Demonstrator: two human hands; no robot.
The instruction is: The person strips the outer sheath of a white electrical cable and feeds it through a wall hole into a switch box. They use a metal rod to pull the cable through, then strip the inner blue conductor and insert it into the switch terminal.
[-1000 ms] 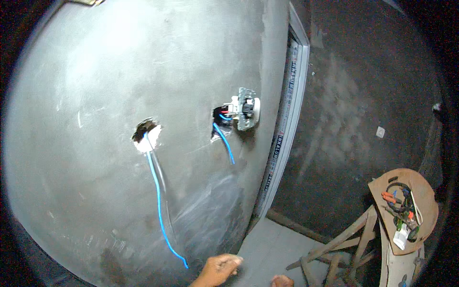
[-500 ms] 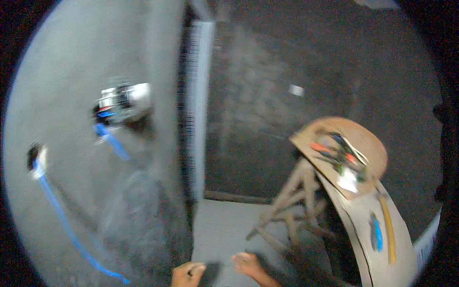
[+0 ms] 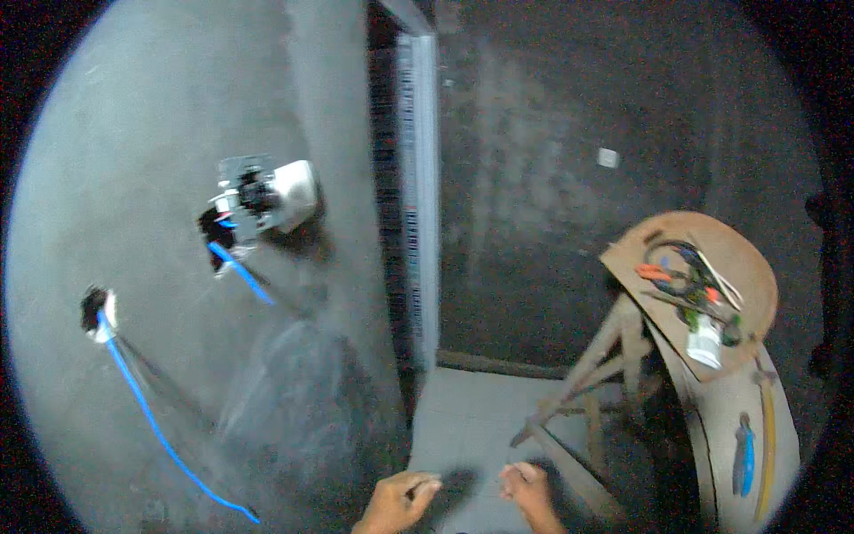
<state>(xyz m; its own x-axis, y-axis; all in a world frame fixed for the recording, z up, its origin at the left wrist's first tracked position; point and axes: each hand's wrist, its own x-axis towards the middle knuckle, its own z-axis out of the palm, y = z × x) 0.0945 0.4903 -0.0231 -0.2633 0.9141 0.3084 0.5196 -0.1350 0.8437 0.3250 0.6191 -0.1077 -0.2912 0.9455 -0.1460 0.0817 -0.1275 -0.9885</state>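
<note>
My left hand (image 3: 400,500) is at the lower edge, its thumb pressed against curled fingers; whether anything small is in it I cannot make out. To its right is my right hand (image 3: 527,491), also with fingers curled together, contents hidden. The hands are apart, above a pale tiled floor (image 3: 471,405). On the grey wall to the left, an electrical fitting with a metal frame and a pale cover (image 3: 295,194) hangs beside a rough hole, from which a short blue cable (image 3: 242,272) sticks out. A longer blue cable (image 3: 147,416) droops from another hole (image 3: 95,311) further left.
At right stands a wooden trestle (image 3: 583,365) with a rounded board (image 3: 756,267) and a pale plank (image 3: 778,409). On them lie blue-handled pliers (image 3: 745,458), a yellow stick-like tool (image 3: 765,445), orange-handled tools (image 3: 654,272) and a white container (image 3: 704,343). A door frame (image 3: 425,196) is ahead.
The view has swung left, so the wall, fitting and trestle appear further right. Both hands show a little higher and larger, still curled and apart.
</note>
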